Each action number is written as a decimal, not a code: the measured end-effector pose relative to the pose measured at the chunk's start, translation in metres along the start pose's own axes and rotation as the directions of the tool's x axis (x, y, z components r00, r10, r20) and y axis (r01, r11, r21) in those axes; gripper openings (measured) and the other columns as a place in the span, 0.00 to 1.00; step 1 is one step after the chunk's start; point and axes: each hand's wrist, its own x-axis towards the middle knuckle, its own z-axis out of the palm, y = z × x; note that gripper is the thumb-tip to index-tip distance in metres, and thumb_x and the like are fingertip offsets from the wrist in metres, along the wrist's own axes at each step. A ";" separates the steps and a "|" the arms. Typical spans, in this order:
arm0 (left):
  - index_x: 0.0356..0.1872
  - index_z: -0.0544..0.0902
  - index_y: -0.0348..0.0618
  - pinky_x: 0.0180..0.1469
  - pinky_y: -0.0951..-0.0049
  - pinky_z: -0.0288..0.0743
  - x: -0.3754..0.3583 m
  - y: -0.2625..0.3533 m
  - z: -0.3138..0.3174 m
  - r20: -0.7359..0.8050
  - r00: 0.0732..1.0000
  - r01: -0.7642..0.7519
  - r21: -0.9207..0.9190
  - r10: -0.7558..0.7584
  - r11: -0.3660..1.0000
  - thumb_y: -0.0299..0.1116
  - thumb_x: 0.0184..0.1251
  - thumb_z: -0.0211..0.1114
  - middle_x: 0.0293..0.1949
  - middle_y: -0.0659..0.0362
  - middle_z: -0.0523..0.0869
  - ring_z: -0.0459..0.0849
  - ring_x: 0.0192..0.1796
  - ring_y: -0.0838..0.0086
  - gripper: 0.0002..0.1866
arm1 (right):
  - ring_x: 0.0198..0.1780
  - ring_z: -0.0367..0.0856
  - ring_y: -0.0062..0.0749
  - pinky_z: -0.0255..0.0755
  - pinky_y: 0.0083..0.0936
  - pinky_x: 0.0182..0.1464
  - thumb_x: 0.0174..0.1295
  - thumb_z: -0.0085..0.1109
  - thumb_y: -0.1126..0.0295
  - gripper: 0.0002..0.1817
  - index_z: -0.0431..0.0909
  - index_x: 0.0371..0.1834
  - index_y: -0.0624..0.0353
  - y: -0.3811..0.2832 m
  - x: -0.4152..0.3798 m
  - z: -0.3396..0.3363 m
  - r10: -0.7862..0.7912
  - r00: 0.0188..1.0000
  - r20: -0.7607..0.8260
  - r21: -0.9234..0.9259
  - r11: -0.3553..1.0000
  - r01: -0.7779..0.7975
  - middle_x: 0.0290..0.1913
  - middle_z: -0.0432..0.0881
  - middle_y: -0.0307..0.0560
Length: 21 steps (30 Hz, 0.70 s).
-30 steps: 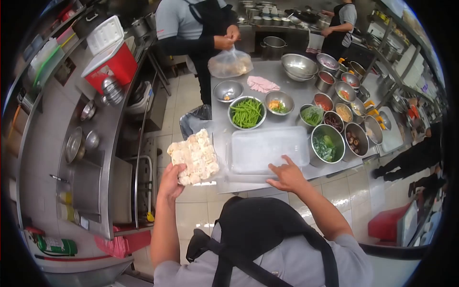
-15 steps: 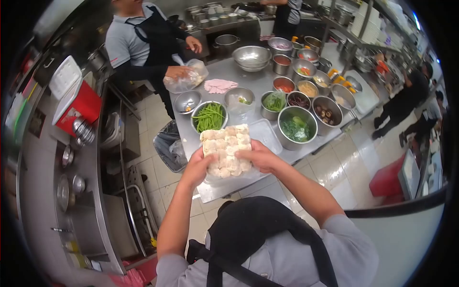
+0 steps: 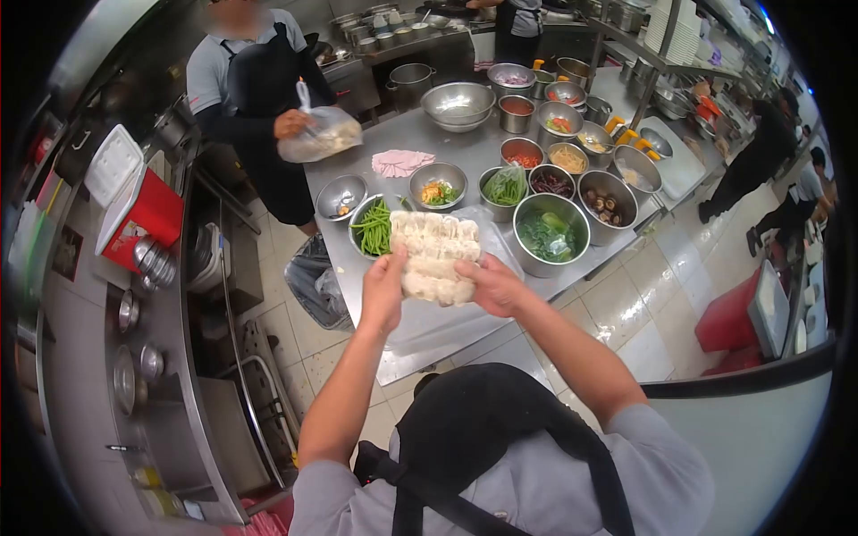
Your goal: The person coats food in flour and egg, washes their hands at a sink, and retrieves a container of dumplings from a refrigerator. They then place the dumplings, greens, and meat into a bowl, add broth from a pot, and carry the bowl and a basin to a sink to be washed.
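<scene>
Your left hand (image 3: 382,290) and right hand (image 3: 493,285) were partly closed around opposite sides of the pale block (image 3: 436,257). Uneven squeezing could have split it over the steel table (image 3: 398,134).

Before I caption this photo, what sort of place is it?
Probably a restaurant or other commercial kitchen: a steel worktable with metal bowls and pots of ingredients, and a co-worker in a dark apron.

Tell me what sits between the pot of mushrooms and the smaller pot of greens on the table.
A small metal pot of dark reddish pieces sits between the mushroom pot and the smaller pot of greens, as the head view shows.
</scene>
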 end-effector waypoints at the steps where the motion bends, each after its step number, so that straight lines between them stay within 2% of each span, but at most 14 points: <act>1: 0.45 0.80 0.36 0.39 0.78 0.78 -0.007 -0.004 0.004 0.033 0.999 -0.003 -0.004 0.003 1.000 0.44 0.72 0.59 0.41 0.59 0.85 0.83 0.38 0.79 0.18 | 0.54 0.81 0.35 0.79 0.33 0.53 0.65 0.60 0.67 0.26 0.66 0.64 0.63 0.006 0.004 0.004 -0.053 0.996 -0.067 -0.004 0.999 0.053 0.57 0.78 0.48; 2: 0.49 0.78 0.36 0.42 0.77 0.78 -0.011 -0.005 0.007 0.065 0.998 -0.003 -0.008 0.004 1.000 0.44 0.73 0.59 0.44 0.58 0.85 0.84 0.42 0.79 0.19 | 0.54 0.81 0.34 0.79 0.33 0.53 0.64 0.60 0.68 0.25 0.66 0.63 0.64 0.008 0.005 0.005 -0.105 0.985 -0.134 -0.011 0.994 0.105 0.56 0.78 0.49; 3: 0.51 0.77 0.36 0.45 0.73 0.78 -0.011 -0.001 0.002 0.102 0.993 0.042 0.087 -0.051 0.995 0.43 0.73 0.58 0.49 0.58 0.83 0.83 0.47 0.77 0.19 | 0.53 0.81 0.34 0.80 0.33 0.52 0.64 0.61 0.70 0.25 0.67 0.62 0.66 0.005 0.004 0.001 -0.063 0.993 -0.102 -0.002 0.998 0.063 0.55 0.79 0.49; 4: 0.51 0.77 0.36 0.45 0.73 0.78 -0.010 0.005 -0.001 0.098 0.993 0.054 0.088 -0.062 0.995 0.43 0.73 0.58 0.49 0.58 0.83 0.83 0.47 0.77 0.19 | 0.53 0.81 0.34 0.80 0.33 0.52 0.64 0.61 0.70 0.25 0.67 0.62 0.66 0.006 0.004 -0.004 -0.054 0.993 -0.108 0.005 0.998 0.055 0.55 0.79 0.49; 6: 0.50 0.77 0.36 0.46 0.73 0.79 -0.003 0.019 -0.002 0.152 0.980 0.136 -0.045 -0.128 0.990 0.42 0.73 0.57 0.47 0.58 0.84 0.83 0.46 0.76 0.18 | 0.52 0.82 0.34 0.80 0.32 0.51 0.64 0.60 0.71 0.23 0.68 0.60 0.68 0.013 0.006 -0.016 0.004 0.999 -0.045 -0.154 0.988 -0.011 0.53 0.80 0.50; 9: 0.49 0.77 0.36 0.45 0.73 0.80 -0.002 0.011 0.001 0.128 0.986 0.116 -0.040 -0.111 0.992 0.42 0.73 0.58 0.43 0.56 0.85 0.85 0.43 0.75 0.17 | 0.51 0.82 0.33 0.80 0.32 0.51 0.64 0.60 0.70 0.23 0.69 0.60 0.69 0.007 0.001 -0.009 0.108 0.994 -0.029 -0.121 0.986 -0.111 0.52 0.81 0.50; 13: 0.47 0.78 0.35 0.42 0.72 0.81 0.004 0.005 0.005 0.069 0.995 0.079 -0.116 -0.072 0.990 0.42 0.72 0.60 0.39 0.55 0.85 0.86 0.39 0.73 0.17 | 0.50 0.83 0.33 0.79 0.31 0.51 0.63 0.61 0.70 0.24 0.70 0.59 0.69 0.016 0.004 -0.018 0.086 0.996 0.019 -0.063 0.994 -0.084 0.52 0.81 0.50; 15: 0.45 0.79 0.35 0.40 0.71 0.81 0.008 -0.007 0.000 -0.001 0.996 0.088 0.011 -0.088 0.996 0.44 0.70 0.61 0.38 0.56 0.85 0.85 0.38 0.73 0.19 | 0.51 0.82 0.32 0.78 0.31 0.53 0.62 0.63 0.68 0.24 0.71 0.59 0.67 0.016 0.012 -0.031 0.163 0.986 -0.043 -0.163 0.972 -0.168 0.53 0.81 0.49; 16: 0.45 0.79 0.34 0.41 0.71 0.80 0.012 -0.017 -0.002 -0.056 0.998 0.023 0.078 -0.019 0.997 0.46 0.69 0.63 0.38 0.56 0.85 0.84 0.38 0.74 0.20 | 0.53 0.81 0.35 0.77 0.32 0.55 0.62 0.63 0.68 0.26 0.69 0.61 0.66 0.020 0.013 -0.035 0.141 0.989 -0.035 -0.172 0.974 -0.145 0.55 0.79 0.49; 17: 0.45 0.79 0.35 0.42 0.71 0.79 0.008 -0.013 0.003 -0.076 0.995 0.071 0.057 -0.067 0.996 0.46 0.69 0.63 0.37 0.57 0.85 0.83 0.37 0.75 0.20 | 0.55 0.80 0.38 0.77 0.34 0.56 0.63 0.61 0.68 0.27 0.66 0.64 0.65 0.015 0.007 -0.025 0.109 0.994 0.026 -0.054 0.993 -0.107 0.58 0.77 0.50; 18: 0.47 0.79 0.35 0.43 0.71 0.78 0.011 -0.025 -0.002 -0.099 0.995 0.002 0.137 0.011 0.991 0.46 0.69 0.63 0.38 0.57 0.85 0.82 0.39 0.75 0.21 | 0.57 0.79 0.39 0.76 0.36 0.58 0.64 0.60 0.69 0.27 0.64 0.65 0.63 0.015 -0.004 -0.020 0.094 0.995 0.044 0.021 0.995 -0.095 0.59 0.76 0.50; 19: 0.49 0.78 0.36 0.45 0.71 0.78 0.008 -0.024 0.009 -0.147 0.988 0.028 -0.116 -0.045 0.993 0.46 0.70 0.61 0.41 0.57 0.84 0.83 0.41 0.75 0.21 | 0.59 0.78 0.40 0.75 0.38 0.59 0.65 0.58 0.70 0.28 0.63 0.67 0.61 0.012 -0.007 -0.016 0.078 0.996 0.051 0.095 0.992 -0.083 0.60 0.75 0.51; 20: 0.49 0.78 0.36 0.45 0.71 0.78 0.009 -0.024 0.013 -0.176 0.984 -0.010 -0.121 -0.011 0.993 0.46 0.70 0.61 0.41 0.57 0.84 0.83 0.41 0.75 0.21 | 0.59 0.78 0.40 0.75 0.38 0.59 0.65 0.58 0.70 0.28 0.63 0.67 0.61 0.013 -0.010 -0.005 0.085 0.992 0.092 0.076 0.993 -0.092 0.60 0.75 0.51; 21: 0.52 0.77 0.36 0.48 0.70 0.78 0.008 -0.026 0.016 -0.137 0.990 -0.050 -0.257 0.014 0.965 0.45 0.72 0.59 0.44 0.56 0.84 0.83 0.44 0.73 0.21 | 0.60 0.77 0.40 0.74 0.38 0.60 0.64 0.57 0.71 0.28 0.61 0.68 0.60 0.015 -0.015 0.002 0.019 1.000 -0.008 0.143 0.990 -0.017 0.61 0.74 0.51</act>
